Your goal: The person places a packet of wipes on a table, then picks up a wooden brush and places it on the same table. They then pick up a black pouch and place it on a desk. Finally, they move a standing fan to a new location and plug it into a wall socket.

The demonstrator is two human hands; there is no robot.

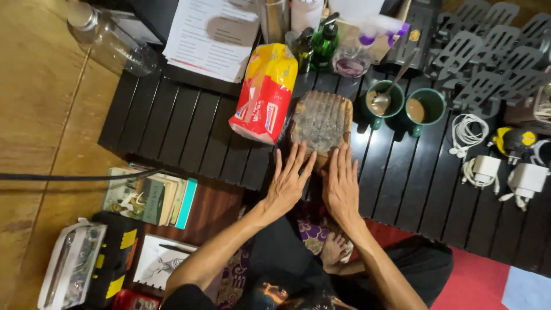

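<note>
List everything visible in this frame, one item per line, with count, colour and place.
table: one, black slatted, centre.
bread loaf: one, clear-wrapped, table middle, at both hands' fingertips.
snack bag: one, red and yellow, left of loaf.
mugs: two, green, right of loaf; spoon in the left one.
bottle: one, clear, top left.
papers: white, top centre.
green bottle: one, behind loaf.
chargers: two, white, right, with white cables.
books: small stack, floor left.
left hand: flat, fingertips at loaf.
right hand: flat, beside it.
</note>
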